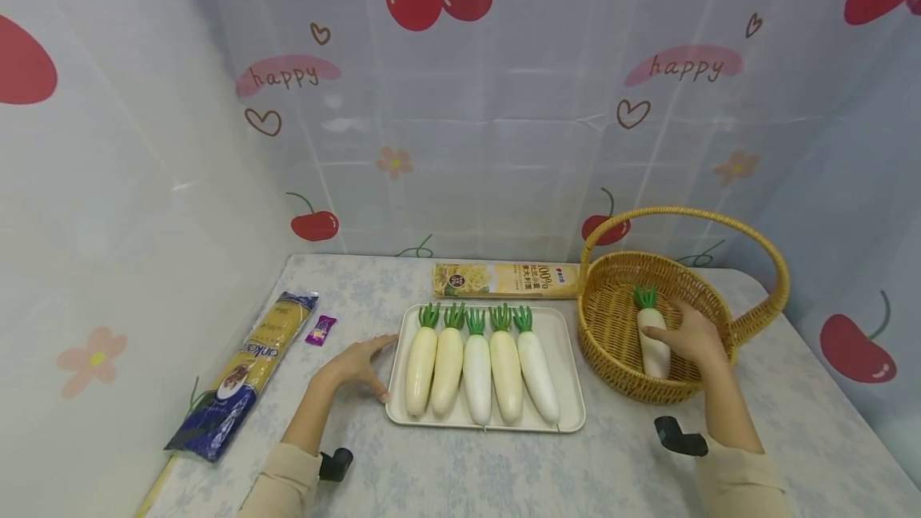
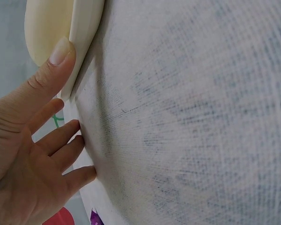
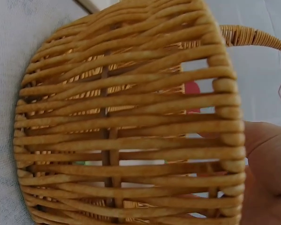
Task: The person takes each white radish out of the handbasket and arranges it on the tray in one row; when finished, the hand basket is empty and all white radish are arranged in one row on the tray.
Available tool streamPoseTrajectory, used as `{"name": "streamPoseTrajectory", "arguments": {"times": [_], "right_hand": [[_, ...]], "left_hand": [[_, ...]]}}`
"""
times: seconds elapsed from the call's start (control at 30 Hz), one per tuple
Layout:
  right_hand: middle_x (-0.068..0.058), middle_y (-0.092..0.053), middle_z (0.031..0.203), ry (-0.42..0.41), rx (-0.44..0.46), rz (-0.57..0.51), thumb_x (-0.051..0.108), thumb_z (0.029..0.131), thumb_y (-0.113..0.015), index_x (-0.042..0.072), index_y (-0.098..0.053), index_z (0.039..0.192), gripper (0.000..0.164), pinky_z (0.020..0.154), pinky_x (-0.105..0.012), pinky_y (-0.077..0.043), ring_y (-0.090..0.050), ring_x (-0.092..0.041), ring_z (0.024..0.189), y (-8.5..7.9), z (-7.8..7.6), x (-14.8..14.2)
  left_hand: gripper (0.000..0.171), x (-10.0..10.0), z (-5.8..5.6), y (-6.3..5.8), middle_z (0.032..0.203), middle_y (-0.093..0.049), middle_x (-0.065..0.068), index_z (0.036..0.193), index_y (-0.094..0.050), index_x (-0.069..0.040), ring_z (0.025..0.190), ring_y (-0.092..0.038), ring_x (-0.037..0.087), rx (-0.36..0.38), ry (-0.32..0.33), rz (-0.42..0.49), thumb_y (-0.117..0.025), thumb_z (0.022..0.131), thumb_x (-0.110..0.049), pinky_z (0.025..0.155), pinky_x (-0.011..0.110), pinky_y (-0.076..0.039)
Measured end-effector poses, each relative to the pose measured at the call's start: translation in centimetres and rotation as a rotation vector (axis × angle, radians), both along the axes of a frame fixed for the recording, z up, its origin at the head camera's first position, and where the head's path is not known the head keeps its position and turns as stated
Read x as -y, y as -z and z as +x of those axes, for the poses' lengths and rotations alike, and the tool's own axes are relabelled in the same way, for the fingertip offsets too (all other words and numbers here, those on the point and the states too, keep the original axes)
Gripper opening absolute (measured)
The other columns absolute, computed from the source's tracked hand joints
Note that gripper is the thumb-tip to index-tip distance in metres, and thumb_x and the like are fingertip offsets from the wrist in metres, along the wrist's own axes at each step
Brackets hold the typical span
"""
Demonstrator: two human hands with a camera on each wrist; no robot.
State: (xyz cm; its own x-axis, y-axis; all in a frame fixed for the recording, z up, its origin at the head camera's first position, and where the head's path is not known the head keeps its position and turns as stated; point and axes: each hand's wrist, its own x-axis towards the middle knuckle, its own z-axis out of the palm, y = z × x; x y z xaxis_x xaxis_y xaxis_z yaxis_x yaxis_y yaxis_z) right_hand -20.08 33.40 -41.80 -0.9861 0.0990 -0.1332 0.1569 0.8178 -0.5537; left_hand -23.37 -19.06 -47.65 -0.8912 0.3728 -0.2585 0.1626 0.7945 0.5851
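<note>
In the head view my left hand (image 1: 354,366) is at the left edge of a white tray (image 1: 568,390), its fingers spread. The left wrist view shows the thumb (image 2: 60,52) right at the tray's rim, beside the rounded end of a white radish (image 2: 44,28). Several white radishes with green tops lie side by side on the tray. My right hand (image 1: 694,334) reaches into a wicker basket (image 1: 612,334), its thumb overlapping a single white radish (image 1: 654,354) lying inside. The right wrist view shows the basket's woven side (image 3: 131,117), which hides most of that hand.
A yellow pasta packet (image 1: 504,280) lies behind the tray, next to the basket. Left of my left hand are a blue and gold pasta bag (image 1: 248,378) and a small purple wrapped candy (image 1: 320,330). The basket's tall handle (image 1: 691,214) arches above it.
</note>
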Motion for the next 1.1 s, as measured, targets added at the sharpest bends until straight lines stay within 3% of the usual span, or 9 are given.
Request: {"name": "streamPoseTrajectory", "arguments": {"times": [0.17, 0.37, 0.53, 0.63, 0.8, 1.1], "right_hand": [[-0.046, -0.018, 0.137, -0.002, 0.089, -0.008, 0.034, 0.085, -0.064, -0.019, -0.012, 0.140, 0.092, 0.095, -0.073, -0.028, -0.018, -0.066, 0.121, 0.5, -0.4, -0.5], [-0.047, -0.025, 0.133, -0.044, 0.147, -0.003, 0.027, 0.084, -0.066, -0.023, -0.013, 0.137, 0.090, 0.093, -0.069, -0.034, -0.025, -0.064, 0.118, 1.3, -0.8, -0.7], [-0.046, -0.040, 0.119, -0.087, 0.128, 0.002, 0.022, 0.082, -0.066, -0.026, -0.022, 0.132, 0.082, 0.079, -0.057, -0.048, -0.046, -0.058, 0.103, 1.9, -1.0, -0.6], [-0.042, -0.046, 0.109, -0.093, 0.117, 0.010, 0.020, 0.081, -0.067, -0.027, -0.029, 0.125, 0.076, 0.073, -0.052, -0.050, -0.052, -0.052, 0.095, 2.0, -1.1, -0.6], [-0.041, -0.048, 0.106, -0.088, 0.128, -0.007, 0.020, 0.080, -0.067, -0.028, -0.030, 0.121, 0.073, 0.072, -0.050, -0.050, -0.053, -0.049, 0.092, 2.1, -1.3, -0.7], [-0.044, -0.042, 0.116, -0.077, 0.130, -0.034, 0.022, 0.080, -0.067, -0.026, -0.026, 0.130, 0.081, 0.078, -0.055, -0.049, -0.048, -0.055, 0.102, 2.5, -1.2, -1.1]], "left_hand": [[0.105, -0.1, 0.1, -0.1, 0.144, -0.036, 0.025, 0.142, -0.041, -0.007, 0.133, -0.032, 0.044, -0.004, -0.004, -0.002, -0.092, 0.050, -0.014, 0.107, 0.057, -0.029], [0.105, -0.1, 0.0, 0.0, 0.144, -0.036, 0.025, 0.142, -0.041, -0.006, 0.133, -0.032, 0.044, -0.004, 0.000, 0.003, -0.092, 0.050, -0.014, 0.107, 0.057, -0.029], [0.105, 0.0, 0.0, 0.1, 0.144, -0.037, 0.025, 0.142, -0.041, -0.006, 0.132, -0.033, 0.043, -0.006, 0.005, 0.009, -0.092, 0.050, -0.013, 0.107, 0.056, -0.030], [0.105, 0.0, 0.0, 0.0, 0.144, -0.037, 0.025, 0.142, -0.041, -0.006, 0.132, -0.033, 0.044, -0.007, 0.006, 0.009, -0.092, 0.050, -0.013, 0.107, 0.056, -0.030], [0.105, -0.1, 0.0, -0.1, 0.145, -0.035, 0.025, 0.142, -0.040, -0.006, 0.133, -0.032, 0.044, -0.004, 0.004, 0.001, -0.092, 0.051, -0.014, 0.107, 0.057, -0.029], [0.105, -0.1, 0.0, -0.1, 0.145, -0.036, 0.025, 0.142, -0.041, -0.006, 0.132, -0.033, 0.044, -0.003, -0.005, -0.002, -0.092, 0.051, -0.013, 0.107, 0.057, -0.030]]}}
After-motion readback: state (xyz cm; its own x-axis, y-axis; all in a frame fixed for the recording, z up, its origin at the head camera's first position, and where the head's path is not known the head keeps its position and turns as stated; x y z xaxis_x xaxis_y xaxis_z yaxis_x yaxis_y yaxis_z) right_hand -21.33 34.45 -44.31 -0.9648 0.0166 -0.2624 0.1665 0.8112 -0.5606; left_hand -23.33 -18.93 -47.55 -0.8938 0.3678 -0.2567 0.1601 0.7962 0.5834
